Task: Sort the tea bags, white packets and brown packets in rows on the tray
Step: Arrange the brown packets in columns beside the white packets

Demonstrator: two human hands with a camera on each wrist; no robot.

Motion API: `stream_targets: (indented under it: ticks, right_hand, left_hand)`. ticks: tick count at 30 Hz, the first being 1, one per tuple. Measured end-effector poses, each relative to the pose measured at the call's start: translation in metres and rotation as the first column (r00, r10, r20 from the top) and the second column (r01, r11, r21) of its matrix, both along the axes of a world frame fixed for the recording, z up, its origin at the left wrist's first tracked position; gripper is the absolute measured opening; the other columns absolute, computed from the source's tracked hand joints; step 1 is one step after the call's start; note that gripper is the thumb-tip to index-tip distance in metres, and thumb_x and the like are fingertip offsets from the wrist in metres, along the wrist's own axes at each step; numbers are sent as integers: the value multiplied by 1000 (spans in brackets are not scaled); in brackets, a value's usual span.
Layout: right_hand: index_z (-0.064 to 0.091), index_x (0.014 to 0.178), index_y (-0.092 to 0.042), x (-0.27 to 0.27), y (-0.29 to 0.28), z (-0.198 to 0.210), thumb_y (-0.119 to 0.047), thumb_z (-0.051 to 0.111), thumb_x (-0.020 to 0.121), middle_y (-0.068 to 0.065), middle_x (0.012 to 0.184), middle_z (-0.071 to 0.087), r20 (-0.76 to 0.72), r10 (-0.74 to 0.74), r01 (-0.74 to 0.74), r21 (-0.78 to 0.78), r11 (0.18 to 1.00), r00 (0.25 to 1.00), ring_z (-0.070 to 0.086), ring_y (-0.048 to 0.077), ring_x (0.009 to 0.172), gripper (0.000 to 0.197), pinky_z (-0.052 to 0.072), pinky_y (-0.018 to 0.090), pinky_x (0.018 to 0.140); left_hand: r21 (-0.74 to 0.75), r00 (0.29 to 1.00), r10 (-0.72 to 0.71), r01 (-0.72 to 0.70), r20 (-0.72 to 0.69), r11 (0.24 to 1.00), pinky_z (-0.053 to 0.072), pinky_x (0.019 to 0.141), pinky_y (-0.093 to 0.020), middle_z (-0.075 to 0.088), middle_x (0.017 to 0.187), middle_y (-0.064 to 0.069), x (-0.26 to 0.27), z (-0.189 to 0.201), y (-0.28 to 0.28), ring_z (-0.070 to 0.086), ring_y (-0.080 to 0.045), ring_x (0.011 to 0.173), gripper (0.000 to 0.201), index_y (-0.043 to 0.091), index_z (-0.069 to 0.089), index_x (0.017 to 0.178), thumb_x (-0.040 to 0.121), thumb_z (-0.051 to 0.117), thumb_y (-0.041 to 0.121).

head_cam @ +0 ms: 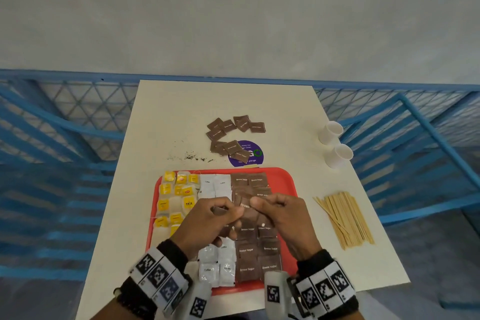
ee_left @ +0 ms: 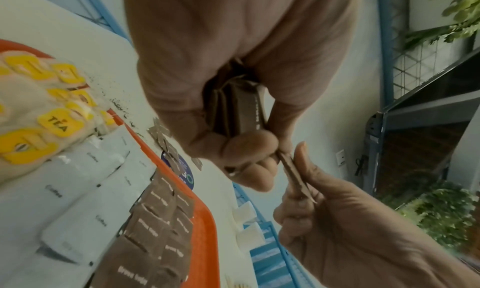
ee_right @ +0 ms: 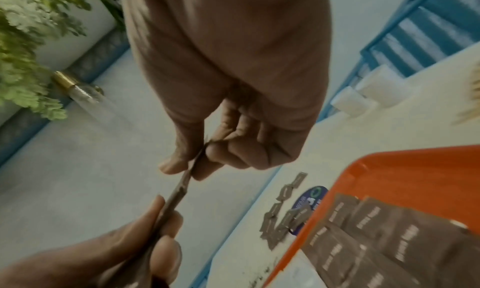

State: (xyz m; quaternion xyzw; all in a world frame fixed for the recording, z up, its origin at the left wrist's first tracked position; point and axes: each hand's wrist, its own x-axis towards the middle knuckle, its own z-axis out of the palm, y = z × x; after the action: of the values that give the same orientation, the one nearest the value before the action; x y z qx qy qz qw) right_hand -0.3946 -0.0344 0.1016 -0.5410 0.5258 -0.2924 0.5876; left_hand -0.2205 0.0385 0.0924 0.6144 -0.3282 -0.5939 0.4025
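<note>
A red tray [head_cam: 287, 176] holds yellow-tagged tea bags [head_cam: 176, 197] on its left, white packets [head_cam: 215, 186] down its middle and brown packets [head_cam: 257, 249] on its right. Both hands hover over the tray's centre. My left hand [head_cam: 232, 213] grips a small stack of brown packets [ee_left: 233, 107]. My right hand [head_cam: 255, 202] pinches one brown packet [ee_right: 185, 182] between thumb and forefinger, its other end still at my left hand's fingertips [ee_left: 249, 146]. More loose brown packets [head_cam: 231, 135] lie on the table beyond the tray.
Two white paper cups [head_cam: 335, 143] lie at the table's right edge, above a pile of wooden stirrers [head_cam: 345, 218]. A purple round sticker [head_cam: 253, 157] and spilled tea crumbs [head_cam: 189, 157] sit just behind the tray. Blue railings [head_cam: 78, 117] surround the table.
</note>
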Motion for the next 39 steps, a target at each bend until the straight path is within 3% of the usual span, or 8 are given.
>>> stream_targets:
  ticks: [8, 11, 14, 19, 23, 26, 31, 39]
  right_hand:
    - [75, 78, -7, -34, 12, -75, -15, 77, 84, 7, 72, 73, -250, 143, -80, 249, 965, 958, 68, 24, 63, 10, 59, 43, 66]
    - [74, 80, -2, -38, 17, -99, -11, 74, 87, -3, 59, 63, -382, 217, -109, 285, 952, 898, 53, 5, 44, 12, 47, 26, 47]
    - [71, 82, 6, -35, 18, -111, -10, 76, 85, -2, 55, 60, -396, 199, -76, 305, 949, 897, 46, 5, 38, 16, 39, 22, 40]
    - [62, 69, -11, -26, 19, -118, -22, 84, 75, -1, 62, 68, -514, 115, -14, 195, 981, 850, 60, 10, 52, 25, 44, 19, 48]
    - [50, 70, -17, -30, 23, -105, -24, 79, 78, 2, 71, 66, -593, 95, -46, 97, 994, 800, 57, 9, 61, 32, 46, 19, 54]
    - [55, 69, -17, -24, 27, -89, -36, 80, 78, 0, 70, 67, -531, 152, -149, 49, 988, 834, 60, 11, 63, 32, 50, 26, 64]
    - [74, 87, -21, 17, 40, -32, -42, 76, 82, -3, 80, 74, -165, 317, -319, 17, 948, 934, 67, 5, 71, 22, 53, 21, 69]
    - [71, 65, -20, 19, 37, -12, -32, 71, 88, -9, 61, 61, 11, 169, -169, -31, 985, 986, 52, 2, 62, 26, 39, 16, 63]
  left_hand:
    - [156, 998, 56, -61, 37, 986, 40, 47, -24, 72, 79, -11, 16, -33, 38, 67, -22, 65, 26, 1, 64, 87, 93, 69, 25]
    - [264, 982, 188, -173, -33, 949, 38, 49, -23, 70, 80, -12, 33, -43, 57, 66, -22, 65, 23, 1, 64, 92, 94, 66, 24]
    - [308, 967, 251, -223, -54, 925, 42, 51, -26, 71, 86, -16, 42, -45, 68, 67, -26, 69, 27, 0, 66, 92, 92, 68, 27]
    - [328, 944, 294, -232, -152, 916, 53, 53, -31, 74, 96, -20, 38, -41, 65, 71, -30, 75, 30, 0, 68, 103, 91, 67, 27]
    - [348, 852, 349, -214, -390, 913, 63, 71, -46, 70, 115, -26, 42, -36, 61, 72, -42, 99, 27, -2, 65, 116, 90, 58, -6]
    - [302, 795, 320, -181, -516, 936, 61, 80, -54, 68, 120, -27, 40, -32, 57, 67, -47, 109, 41, -5, 61, 120, 81, 61, -16]
    - [183, 931, 176, -121, -319, 976, 64, 70, -44, 73, 108, -25, 22, -17, 43, 73, -37, 101, 32, -4, 63, 113, 83, 73, 2]
    - [47, 980, 174, -170, -97, 984, 53, 47, -29, 71, 80, -16, 21, 1, 34, 62, -27, 63, 24, 2, 64, 88, 90, 71, 24]
